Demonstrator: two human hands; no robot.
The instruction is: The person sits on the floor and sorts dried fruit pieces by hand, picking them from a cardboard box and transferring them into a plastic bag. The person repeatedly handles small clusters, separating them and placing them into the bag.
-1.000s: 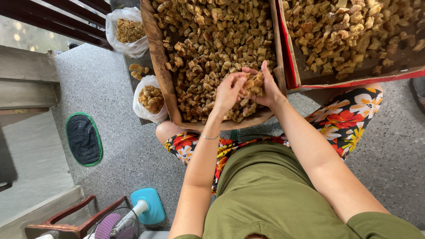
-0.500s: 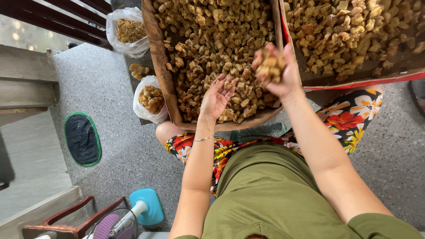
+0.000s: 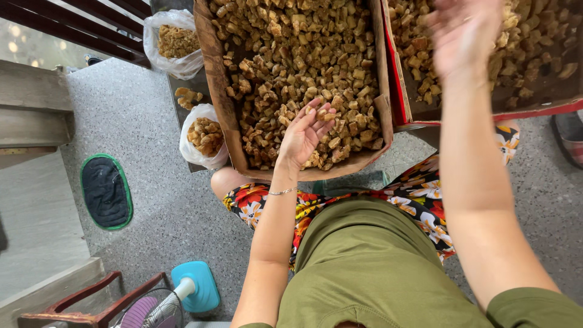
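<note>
- Speckled grey floor (image 3: 152,200) runs under everything; the person sits on it, olive shirt and flowered shorts filling the lower frame.
- Brown cardboard box (image 3: 212,73), large, open-topped, lies straight ahead with its near edge at the person's knee. It is heaped with small golden-brown chunks (image 3: 291,54), rough cubes, dry-looking.
- Red-edged box (image 3: 401,91) sits touching the brown box on the right, holding the same sort of chunks.
- Dark oval mat with a green rim (image 3: 104,191) lies on the floor well to the left, near a concrete step.
- Two clear plastic bags part-filled with chunks: upper bag (image 3: 173,42) by the brown box's far left corner, lower bag (image 3: 203,136) just beside its left wall. A few loose chunks lie between them.
- Small fan with a blue base (image 3: 194,285) stands near the bottom edge, beside a red-brown wooden frame.
- Right hand (image 3: 464,33) is raised over the red-edged box, blurred by motion; fingers look spread and loose, nothing clearly held.
- Left hand (image 3: 303,133) rests palm-up in the near end of the brown box, fingers cupped open, touching the chunks, a couple of pieces lying at the fingertips. No closed grip.
- Thin bracelet (image 3: 282,191) circles the left wrist.
</note>
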